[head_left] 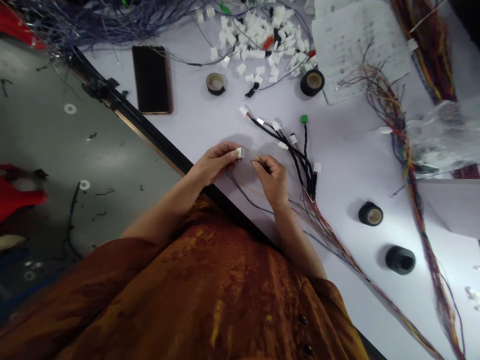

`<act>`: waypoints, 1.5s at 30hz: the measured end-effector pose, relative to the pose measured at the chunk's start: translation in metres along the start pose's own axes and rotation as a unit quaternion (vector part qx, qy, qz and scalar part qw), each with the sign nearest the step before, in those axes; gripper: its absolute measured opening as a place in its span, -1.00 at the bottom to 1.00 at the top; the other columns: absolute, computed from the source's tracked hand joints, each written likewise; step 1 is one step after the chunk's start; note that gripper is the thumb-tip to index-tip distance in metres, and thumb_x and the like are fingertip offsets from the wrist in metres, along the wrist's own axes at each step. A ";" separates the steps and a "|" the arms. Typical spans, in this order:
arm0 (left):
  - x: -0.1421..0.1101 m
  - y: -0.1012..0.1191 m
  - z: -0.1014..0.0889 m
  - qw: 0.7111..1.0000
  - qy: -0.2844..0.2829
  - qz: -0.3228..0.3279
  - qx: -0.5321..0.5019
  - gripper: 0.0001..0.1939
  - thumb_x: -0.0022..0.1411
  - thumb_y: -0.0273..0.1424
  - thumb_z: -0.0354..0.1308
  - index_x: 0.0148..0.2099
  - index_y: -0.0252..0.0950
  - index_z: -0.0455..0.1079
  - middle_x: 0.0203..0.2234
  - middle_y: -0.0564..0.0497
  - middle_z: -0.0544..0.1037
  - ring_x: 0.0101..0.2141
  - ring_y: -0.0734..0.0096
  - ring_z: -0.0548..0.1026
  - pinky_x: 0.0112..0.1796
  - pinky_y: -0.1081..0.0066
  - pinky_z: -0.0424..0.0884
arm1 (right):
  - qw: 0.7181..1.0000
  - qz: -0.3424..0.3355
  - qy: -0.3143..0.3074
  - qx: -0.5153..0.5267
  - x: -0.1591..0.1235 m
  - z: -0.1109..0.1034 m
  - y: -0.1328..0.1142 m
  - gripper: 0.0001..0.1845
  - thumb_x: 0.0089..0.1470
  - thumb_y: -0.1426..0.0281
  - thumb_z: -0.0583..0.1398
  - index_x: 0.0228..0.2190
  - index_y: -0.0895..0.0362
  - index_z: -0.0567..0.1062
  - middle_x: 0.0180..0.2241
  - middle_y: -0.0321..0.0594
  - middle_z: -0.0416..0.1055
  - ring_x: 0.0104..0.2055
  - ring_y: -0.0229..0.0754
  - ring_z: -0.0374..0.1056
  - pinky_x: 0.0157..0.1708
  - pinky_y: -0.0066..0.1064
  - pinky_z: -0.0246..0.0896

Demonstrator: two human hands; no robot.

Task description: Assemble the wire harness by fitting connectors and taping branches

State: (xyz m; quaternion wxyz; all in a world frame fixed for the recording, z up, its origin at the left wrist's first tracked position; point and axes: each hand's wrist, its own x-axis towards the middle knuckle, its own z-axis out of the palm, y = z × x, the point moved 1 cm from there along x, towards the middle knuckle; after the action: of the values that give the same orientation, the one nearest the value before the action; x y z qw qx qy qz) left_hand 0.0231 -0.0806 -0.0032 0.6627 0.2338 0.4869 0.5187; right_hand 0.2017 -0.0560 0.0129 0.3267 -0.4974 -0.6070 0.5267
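Note:
Between the thumb and fingers of my left hand (218, 161) is a small white connector housing (240, 152), its face with several holes turned toward my right hand. My right hand (272, 179) pinches thin wires (257, 158), one of them yellowish, with their ends pointing at the housing across a small gap. A dark wire (247, 197) hangs in a loop below my left hand. Just beyond my right hand lies a wire harness (309, 175) with black-taped branches. White connectors and one green connector (304, 119) cap those branches.
Loose white connectors (258, 40) are heaped at the back. A phone (152, 80), tape rolls (312, 82), a printed sheet (352, 45) and a long wire bundle (408, 165) lie around. A purple wire pile (112, 22) is far left. The table's dark edge (150, 135) runs diagonally before me.

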 end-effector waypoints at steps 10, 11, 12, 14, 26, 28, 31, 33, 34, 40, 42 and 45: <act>-0.001 -0.002 -0.009 0.995 -0.034 0.048 0.084 -0.70 0.15 -0.26 0.35 -0.06 -0.21 0.60 -0.40 0.05 0.52 -0.46 0.59 0.38 -0.34 0.52 0.39 | 0.999 0.025 -0.026 0.025 0.000 0.007 0.001 -0.80 0.07 0.26 0.24 -0.49 0.11 0.46 -0.54 -0.40 0.23 -0.47 -0.34 0.08 -0.41 -0.45 0.10; -0.001 -0.002 -0.010 0.993 -0.034 0.053 0.096 -0.70 0.16 -0.27 0.34 -0.05 -0.22 0.60 -0.40 0.04 0.52 -0.46 0.58 0.38 -0.33 0.50 0.39 | 0.999 0.030 -0.029 0.031 0.000 0.007 0.002 -0.80 0.07 0.26 0.24 -0.49 0.11 0.45 -0.54 -0.40 0.22 -0.48 -0.35 0.07 -0.41 -0.45 0.09; -0.001 -0.002 -0.010 0.992 -0.033 0.057 0.110 -0.70 0.17 -0.27 0.33 -0.04 -0.22 0.60 -0.39 0.03 0.53 -0.45 0.57 0.39 -0.33 0.49 0.39 | 0.998 0.034 -0.031 0.038 0.000 0.007 0.002 -0.79 0.06 0.26 0.25 -0.50 0.11 0.44 -0.54 -0.40 0.21 -0.48 -0.35 0.07 -0.41 -0.45 0.09; -0.001 -0.002 -0.011 0.988 -0.031 0.064 0.137 -0.69 0.19 -0.27 0.31 -0.03 -0.24 0.59 -0.38 0.02 0.53 -0.44 0.55 0.39 -0.32 0.47 0.38 | 0.998 0.036 -0.030 0.050 0.000 0.008 0.004 -0.79 0.05 0.26 0.26 -0.51 0.12 0.44 -0.53 -0.40 0.22 -0.47 -0.36 0.08 -0.41 -0.45 0.08; 0.004 -0.003 -0.010 0.970 -0.081 0.138 0.182 -0.66 0.21 -0.15 0.31 -0.12 -0.31 0.51 -0.46 0.05 0.50 -0.50 0.58 0.42 -0.43 0.54 0.38 | 0.993 0.073 -0.046 0.080 0.000 0.007 0.006 -0.76 0.04 0.23 0.24 -0.51 0.13 0.44 -0.57 -0.41 0.17 -0.51 -0.37 0.03 -0.48 -0.46 -0.01; 0.004 -0.004 -0.010 0.970 -0.088 0.137 0.182 -0.66 0.22 -0.14 0.30 -0.12 -0.31 0.49 -0.48 0.05 0.50 -0.51 0.58 0.43 -0.45 0.55 0.39 | 0.993 0.071 -0.047 0.081 0.000 0.007 0.006 -0.76 0.05 0.23 0.24 -0.52 0.13 0.44 -0.59 -0.42 0.15 -0.52 -0.38 0.01 -0.48 -0.45 -0.02; 0.004 -0.006 -0.009 0.967 -0.099 0.139 0.188 -0.66 0.23 -0.15 0.30 -0.12 -0.32 0.47 -0.47 0.05 0.51 -0.51 0.58 0.45 -0.44 0.55 0.40 | 0.994 0.068 -0.046 0.070 0.000 0.009 0.007 -0.75 0.06 0.23 0.23 -0.52 0.13 0.44 -0.59 -0.41 0.16 -0.52 -0.37 0.02 -0.47 -0.45 0.01; 0.004 -0.007 -0.008 0.964 -0.106 0.143 0.195 -0.66 0.23 -0.15 0.30 -0.12 -0.32 0.46 -0.45 0.04 0.52 -0.49 0.57 0.46 -0.43 0.55 0.41 | 0.996 0.057 -0.046 0.055 0.000 0.010 0.007 -0.75 0.07 0.23 0.23 -0.51 0.13 0.46 -0.58 -0.40 0.21 -0.51 -0.36 0.07 -0.44 -0.44 0.06; 0.003 -0.007 -0.007 0.963 -0.110 0.144 0.199 -0.66 0.23 -0.16 0.30 -0.11 -0.32 0.46 -0.44 0.04 0.53 -0.49 0.57 0.46 -0.43 0.55 0.42 | 0.997 0.046 -0.047 0.047 0.000 0.011 0.007 -0.76 0.08 0.23 0.22 -0.51 0.14 0.47 -0.56 -0.39 0.24 -0.49 -0.35 0.10 -0.42 -0.44 0.08; 0.002 -0.008 -0.005 0.965 -0.102 0.145 0.192 -0.66 0.23 -0.15 0.30 -0.13 -0.33 0.46 -0.44 0.04 0.52 -0.48 0.57 0.47 -0.41 0.55 0.43 | 0.998 0.015 -0.052 0.028 -0.001 0.009 0.008 -0.78 0.09 0.26 0.20 -0.48 0.13 0.45 -0.52 -0.36 0.29 -0.45 -0.33 0.15 -0.38 -0.43 0.11; 0.002 -0.008 -0.004 0.968 -0.094 0.147 0.183 -0.66 0.23 -0.14 0.30 -0.14 -0.33 0.46 -0.46 0.04 0.51 -0.49 0.57 0.46 -0.42 0.54 0.43 | 0.998 0.011 -0.048 0.035 -0.001 0.007 0.009 -0.81 0.09 0.28 0.20 -0.48 0.12 0.42 -0.52 -0.38 0.25 -0.45 -0.33 0.12 -0.40 -0.44 0.09; 0.002 -0.009 -0.002 0.966 -0.110 0.142 0.188 -0.65 0.21 -0.14 0.31 -0.18 -0.33 0.46 -0.49 0.05 0.50 -0.50 0.57 0.45 -0.43 0.54 0.42 | 0.999 -0.004 -0.041 0.029 -0.001 0.005 0.010 -0.81 0.09 0.31 0.19 -0.50 0.12 0.41 -0.52 -0.38 0.24 -0.44 -0.33 0.11 -0.39 -0.43 0.07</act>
State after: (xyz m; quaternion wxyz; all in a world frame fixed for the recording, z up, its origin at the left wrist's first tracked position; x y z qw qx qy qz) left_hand 0.0259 -0.0824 -0.0119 0.5761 0.4764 0.4614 0.4778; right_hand 0.1999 -0.0593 0.0022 0.3175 -0.4632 -0.6066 0.5627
